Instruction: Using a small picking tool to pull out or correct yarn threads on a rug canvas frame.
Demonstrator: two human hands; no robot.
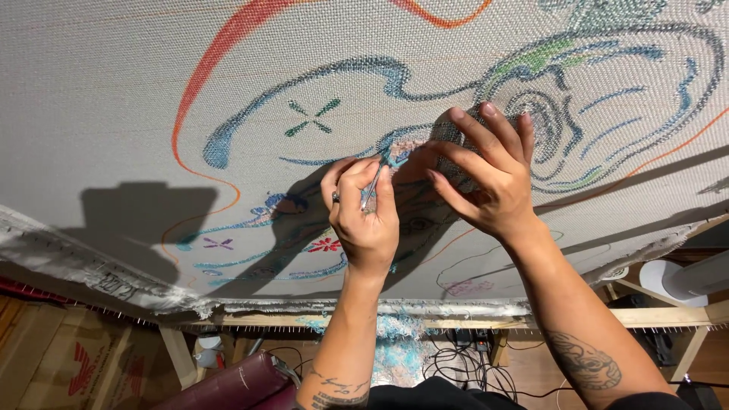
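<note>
Against the stretched cloth (pixel 114 99), left hand (pixel 363 220) pinching a thin metal tool (pixel 373 187) at a blue tuft; right hand (pixel 486 178) spread flat beside. Outlines drawn, most areas unfilled.

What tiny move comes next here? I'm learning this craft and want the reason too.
Probably ease the thin metal tool in the left hand a little further along the blue outline: its tip sits on the cloth, while the right hand presses the fabric flat beside it.
</note>
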